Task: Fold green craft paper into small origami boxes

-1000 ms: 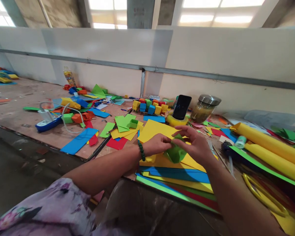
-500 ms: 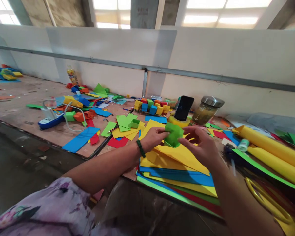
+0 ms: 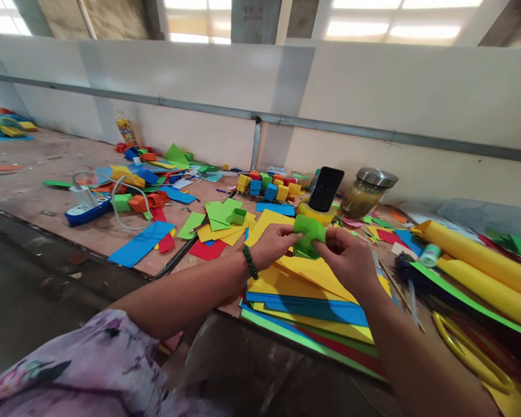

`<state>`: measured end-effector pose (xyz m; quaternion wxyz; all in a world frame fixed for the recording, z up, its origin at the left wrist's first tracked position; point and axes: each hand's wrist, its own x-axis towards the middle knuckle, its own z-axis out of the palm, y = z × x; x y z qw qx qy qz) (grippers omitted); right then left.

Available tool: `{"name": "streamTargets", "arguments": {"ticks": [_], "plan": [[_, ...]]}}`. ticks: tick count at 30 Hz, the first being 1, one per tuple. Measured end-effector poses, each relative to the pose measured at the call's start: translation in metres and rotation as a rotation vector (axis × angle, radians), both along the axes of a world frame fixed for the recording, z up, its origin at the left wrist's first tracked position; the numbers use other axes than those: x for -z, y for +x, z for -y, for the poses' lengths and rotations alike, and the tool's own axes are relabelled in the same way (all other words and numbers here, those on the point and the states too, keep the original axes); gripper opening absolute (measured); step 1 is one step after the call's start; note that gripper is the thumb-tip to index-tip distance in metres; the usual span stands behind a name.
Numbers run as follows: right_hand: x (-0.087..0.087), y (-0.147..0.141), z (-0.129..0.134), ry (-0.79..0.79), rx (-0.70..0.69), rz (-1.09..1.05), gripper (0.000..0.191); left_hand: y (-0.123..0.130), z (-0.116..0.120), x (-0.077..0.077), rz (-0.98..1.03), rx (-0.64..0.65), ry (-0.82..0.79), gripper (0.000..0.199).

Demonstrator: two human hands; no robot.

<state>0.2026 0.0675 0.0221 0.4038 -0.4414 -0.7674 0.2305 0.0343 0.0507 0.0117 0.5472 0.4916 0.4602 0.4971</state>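
A partly folded piece of green paper [image 3: 307, 233] is held up between my two hands. My left hand [image 3: 278, 242] pinches its left side, thumb in front. On the right side, my right hand [image 3: 346, 255] has its thumb pressed on the paper, with the other fingers behind it. Beneath both hands lies a stack of coloured sheets [image 3: 312, 307], yellow on top with blue, green and red edges below. Left of my hands, a small green open paper box [image 3: 238, 216] sits on loose green sheets [image 3: 219, 214].
Finished-looking paper cubes [image 3: 269, 188] stand behind the stack. A phone [image 3: 326, 190] leans on a yellow stand beside a lidded glass jar [image 3: 369, 192]. Yellow paper rolls [image 3: 481, 255] and yellow-handled scissors [image 3: 473, 353] lie right. A power strip [image 3: 88, 211] with a white cable lies left.
My right hand has moved in to the left, and its thumb now presses on the green paper. My left hand keeps its pinch.
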Motion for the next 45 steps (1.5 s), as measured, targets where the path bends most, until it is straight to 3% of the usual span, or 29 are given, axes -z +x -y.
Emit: {"name": "streamTargets", "arguments": {"ticks": [7,9,15,21,27,33,37,40,45], "plan": [[-0.013,-0.003,0.003,-0.418,-0.121,-0.303,0.046,0.000,-0.001,-0.001,0.013,-0.049,0.005,0.021],[-0.016,0.001,0.001,-0.443,-0.142,-0.297,0.050,0.000,-0.001,-0.002,0.011,-0.059,-0.002,0.020],[-0.016,0.008,0.001,-0.075,-0.125,-0.118,0.034,-0.001,-0.001,-0.003,0.027,-0.063,-0.005,0.019],[-0.017,0.007,0.008,0.148,-0.306,0.052,0.038,-0.006,0.000,-0.001,0.135,0.059,-0.047,0.031],[-0.022,0.014,0.005,0.228,-0.355,0.165,0.029,-0.007,-0.003,0.005,0.148,0.221,-0.037,0.033],[-0.022,0.019,0.003,0.278,-0.376,0.243,0.012,-0.005,-0.001,0.003,0.075,0.213,-0.034,0.038],[-0.023,0.019,0.003,0.273,-0.316,0.197,0.018,-0.006,-0.001,0.002,-0.006,0.142,-0.015,0.032],[-0.025,0.020,0.006,0.256,-0.343,0.211,0.026,-0.007,-0.002,0.004,-0.069,0.097,-0.002,0.029],[-0.028,0.026,0.011,0.289,-0.397,0.413,0.052,-0.008,-0.005,0.008,-0.211,0.167,0.047,0.028]]}}
